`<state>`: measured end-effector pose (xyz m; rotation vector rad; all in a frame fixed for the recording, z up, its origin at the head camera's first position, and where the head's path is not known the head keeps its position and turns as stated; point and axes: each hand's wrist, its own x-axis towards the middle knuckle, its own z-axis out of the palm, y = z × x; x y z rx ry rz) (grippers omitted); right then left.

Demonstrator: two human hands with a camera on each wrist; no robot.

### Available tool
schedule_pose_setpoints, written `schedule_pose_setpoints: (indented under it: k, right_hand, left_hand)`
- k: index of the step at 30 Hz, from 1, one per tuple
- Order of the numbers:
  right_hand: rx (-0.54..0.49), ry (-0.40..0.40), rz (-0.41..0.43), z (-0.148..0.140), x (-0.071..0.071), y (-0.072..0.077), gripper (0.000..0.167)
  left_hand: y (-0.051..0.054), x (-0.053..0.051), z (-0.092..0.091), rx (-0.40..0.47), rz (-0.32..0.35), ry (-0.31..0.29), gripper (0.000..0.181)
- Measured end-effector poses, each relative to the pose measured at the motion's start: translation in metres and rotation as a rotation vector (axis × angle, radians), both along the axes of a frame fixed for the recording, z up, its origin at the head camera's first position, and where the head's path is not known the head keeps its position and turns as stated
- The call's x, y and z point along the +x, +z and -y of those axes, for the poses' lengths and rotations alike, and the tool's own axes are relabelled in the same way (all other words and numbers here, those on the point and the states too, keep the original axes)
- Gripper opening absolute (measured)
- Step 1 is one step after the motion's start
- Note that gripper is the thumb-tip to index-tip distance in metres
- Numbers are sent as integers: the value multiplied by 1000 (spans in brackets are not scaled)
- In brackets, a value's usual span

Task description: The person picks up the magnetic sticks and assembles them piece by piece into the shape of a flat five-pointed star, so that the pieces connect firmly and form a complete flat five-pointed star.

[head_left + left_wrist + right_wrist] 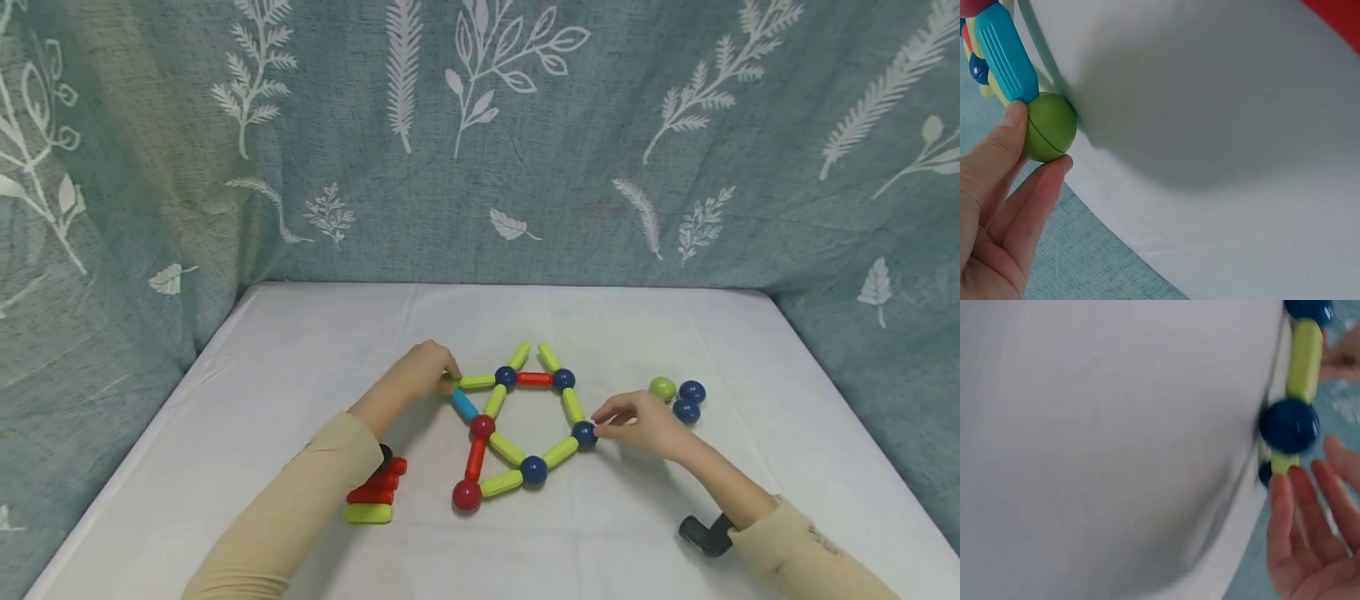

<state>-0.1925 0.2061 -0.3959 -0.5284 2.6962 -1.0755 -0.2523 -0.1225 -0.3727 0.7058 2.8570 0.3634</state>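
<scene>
On the table lies a figure of yellow-green rods, red rods, a blue rod, blue balls and red balls. The left hand pinches a green ball between thumb and fingers at the end of the blue rod. Beside the figure's right-hand blue ball, the right hand has its fingers loosely extended. In the right wrist view, that hand is just below a blue ball, holding nothing; whether it touches is unclear.
To the right are a loose green ball and several blue balls. Red rods and a yellow-green rod lie by the left forearm. A patterned curtain hangs behind the white table.
</scene>
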Motion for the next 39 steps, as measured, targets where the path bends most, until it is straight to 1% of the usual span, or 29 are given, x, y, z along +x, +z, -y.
schedule_pose_setpoints:
  k: [3,5,6,8,11,13,15,18,23,26,28,33,39]
  right_hand:
    - [-84,13,-45,-19,-3,4,22]
    - [-125,-5,-84,-32,-5,9,26]
    - [-137,-26,-102,-39,-6,11,28]
    - [-149,-72,-138,-51,-7,16,29]
    - [-121,-146,-192,-69,-9,22,29]
    - [-94,-188,-204,-80,-10,24,31]
    - [-53,-222,-188,-90,-12,23,36]
    - [-5,-252,-117,-101,-16,19,44]
    - [53,-259,1,-114,-24,8,53]
    - [62,-254,51,-119,-28,4,55]
    - [50,-244,78,-120,-29,2,55]
    - [19,-220,103,-120,-30,1,54]
    - [16,-231,103,-119,-32,-1,52]
  left_hand:
    - [-1,-1,-2,6,0,14,25]
    - [-1,-1,-2,5,5,28,25]
    - [-2,-2,-3,5,8,31,25]
    - [-2,-2,-3,2,18,39,24]
    - [-1,-1,-4,4,39,56,24]
    - [-1,-1,-3,13,45,64,25]
    - [-2,0,-3,25,49,66,25]
    - [-4,1,-1,32,47,66,25]
    - [-7,2,2,41,29,64,25]
    - [-8,2,2,55,18,52,25]
    - [-8,1,2,61,16,51,25]
    - [-6,0,2,59,14,48,24]
    - [-4,-1,1,55,9,47,24]
